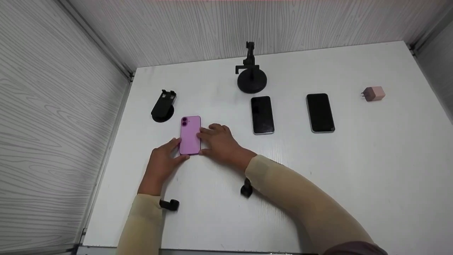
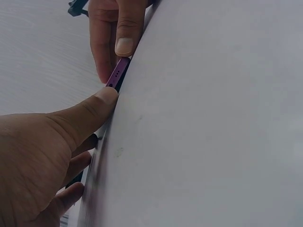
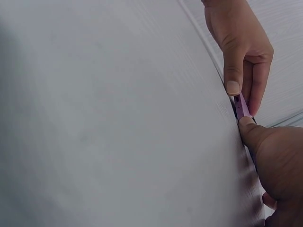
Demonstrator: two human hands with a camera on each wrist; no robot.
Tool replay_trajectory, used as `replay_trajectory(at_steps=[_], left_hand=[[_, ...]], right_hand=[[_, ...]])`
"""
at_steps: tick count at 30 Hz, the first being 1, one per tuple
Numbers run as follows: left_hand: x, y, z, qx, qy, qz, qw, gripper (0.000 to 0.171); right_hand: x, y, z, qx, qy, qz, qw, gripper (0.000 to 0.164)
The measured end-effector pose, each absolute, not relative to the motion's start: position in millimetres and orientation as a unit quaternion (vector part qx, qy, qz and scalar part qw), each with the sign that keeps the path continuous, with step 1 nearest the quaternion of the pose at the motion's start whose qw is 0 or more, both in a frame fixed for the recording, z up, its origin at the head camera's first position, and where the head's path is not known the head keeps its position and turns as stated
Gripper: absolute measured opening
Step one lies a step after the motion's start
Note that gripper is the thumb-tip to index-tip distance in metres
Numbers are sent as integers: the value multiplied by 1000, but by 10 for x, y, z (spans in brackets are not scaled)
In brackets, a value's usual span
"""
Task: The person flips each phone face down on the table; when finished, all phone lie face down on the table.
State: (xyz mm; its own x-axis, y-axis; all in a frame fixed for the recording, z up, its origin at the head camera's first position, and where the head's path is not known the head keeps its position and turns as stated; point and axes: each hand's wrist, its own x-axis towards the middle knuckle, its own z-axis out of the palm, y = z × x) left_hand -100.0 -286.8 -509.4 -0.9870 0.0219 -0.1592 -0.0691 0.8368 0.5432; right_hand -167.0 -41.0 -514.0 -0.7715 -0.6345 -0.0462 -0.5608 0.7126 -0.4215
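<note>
A pink smartphone (image 1: 191,136) lies back side up on the white table, its two-lens camera at the far left corner. My left hand (image 1: 161,163) grips its near left corner, the thumb on the bottom edge and a finger along the left side. From the other side my right hand (image 1: 223,145) holds it, with fingertips on the right edge and the thumb at the near right corner. In the left wrist view the phone's purple bottom edge (image 2: 117,74) shows between both thumbs, close over the tabletop. The same edge (image 3: 240,105) appears in the right wrist view.
Behind the pink phone to the left is a small black phone stand (image 1: 163,106). A black round-based holder (image 1: 252,80) stands at the back. Two dark-screened phones (image 1: 262,115) (image 1: 320,113) lie to the right, beyond them a pink charger plug (image 1: 375,94). Panel walls border the table.
</note>
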Motion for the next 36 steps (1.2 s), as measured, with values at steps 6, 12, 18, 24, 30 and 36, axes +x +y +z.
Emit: replay_trajectory(at_steps=[6,12,18,24,30,36], left_hand=[[-1000,-2870,-5071,-9,957,279,82,69],[-997,-2859,-5074,-2,959,274,73,66],[-981,-2851,-5121,-18,956,280,82,66],[-957,-2865,-5140,-20,956,282,83,66],[-969,-2882,-5128,-20,955,285,77,66],[-987,-2885,-5124,-12,957,281,72,66]], right_hand=[[-1670,-407,-5122,-324,920,-196,95,65],[-1665,-411,-5108,-327,922,-188,92,65],[-1683,-364,-5124,-330,919,-192,95,71],[-1844,-161,-5019,-304,919,-234,93,78],[-2121,188,-4883,-258,927,-262,72,77],[-2373,605,-4796,-190,939,-278,62,80]])
